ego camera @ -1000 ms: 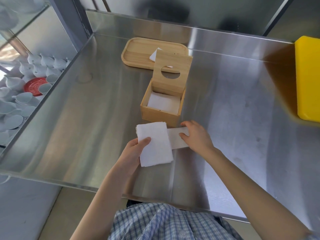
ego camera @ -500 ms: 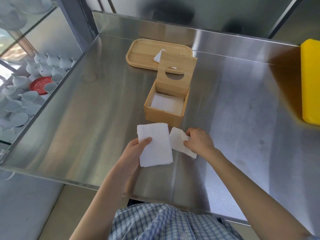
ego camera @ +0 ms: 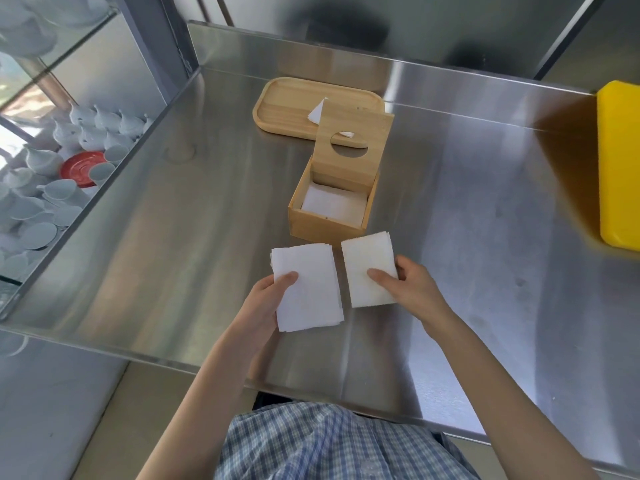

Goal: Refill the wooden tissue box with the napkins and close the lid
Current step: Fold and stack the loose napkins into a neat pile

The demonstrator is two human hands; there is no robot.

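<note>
Pinching one napkin stack (ego camera: 306, 287) in my left hand (ego camera: 266, 303) and a smaller napkin stack (ego camera: 370, 268) in my right hand (ego camera: 408, 289) — thumbs on top, side by side above the steel counter (ego camera: 173, 237). Just beyond stands the wooden tissue box (ego camera: 325, 230), lid (ego camera: 351, 140) upright, napkins (ego camera: 334, 204) inside — a wooden tray (ego camera: 284, 109) behind.

Single head-worn view, steeply down onto steel counter (ego camera: 173, 237)

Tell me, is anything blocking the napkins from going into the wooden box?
Nothing visible does. The lid stands open at the back, and the wooden box sits just beyond both napkin stacks, with a few napkins already inside.
</note>
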